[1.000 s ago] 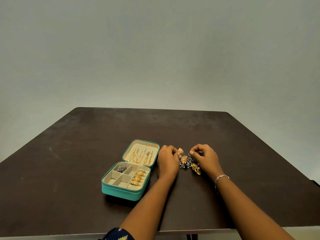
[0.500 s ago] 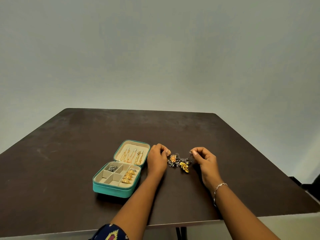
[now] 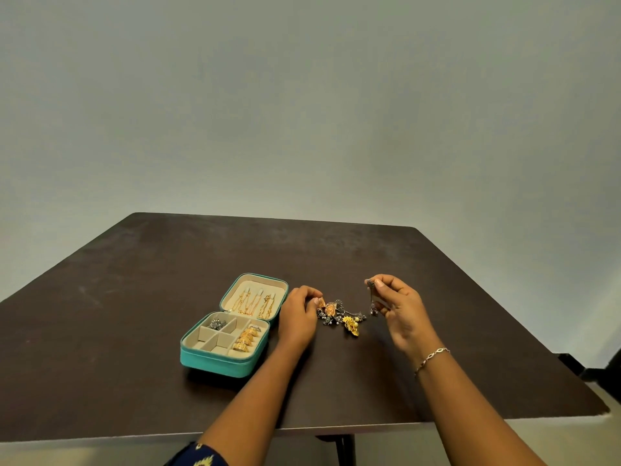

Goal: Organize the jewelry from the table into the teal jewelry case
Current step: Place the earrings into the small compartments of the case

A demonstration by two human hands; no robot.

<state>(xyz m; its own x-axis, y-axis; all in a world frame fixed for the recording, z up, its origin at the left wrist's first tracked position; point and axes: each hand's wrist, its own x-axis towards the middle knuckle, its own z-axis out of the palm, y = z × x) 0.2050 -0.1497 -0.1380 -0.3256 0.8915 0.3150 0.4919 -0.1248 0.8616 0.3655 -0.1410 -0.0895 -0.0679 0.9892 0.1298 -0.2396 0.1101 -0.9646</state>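
Observation:
The teal jewelry case (image 3: pixel 215 361) lies open on the dark table, gold earrings hanging in its lid and gold rings and a silver piece in its compartments. Right of it a small pile of gold and dark silver jewelry (image 3: pixel 342 316) rests on the table. My left hand (image 3: pixel 297 319) sits curled at the pile's left edge, fingertips touching a gold piece. My right hand (image 3: pixel 400 309) is raised right of the pile, pinching a dark silver dangling earring (image 3: pixel 371 297) between thumb and forefinger.
The dark brown table (image 3: pixel 134 297) stands against a plain grey wall. Its front edge runs just under my forearms and its right corner is near my right elbow. A dark object (image 3: pixel 601 371) shows past the right edge.
My right hand has lifted off the pile with a silver earring pinched in it. The left hand stays at the pile's left edge. The view shifted slightly.

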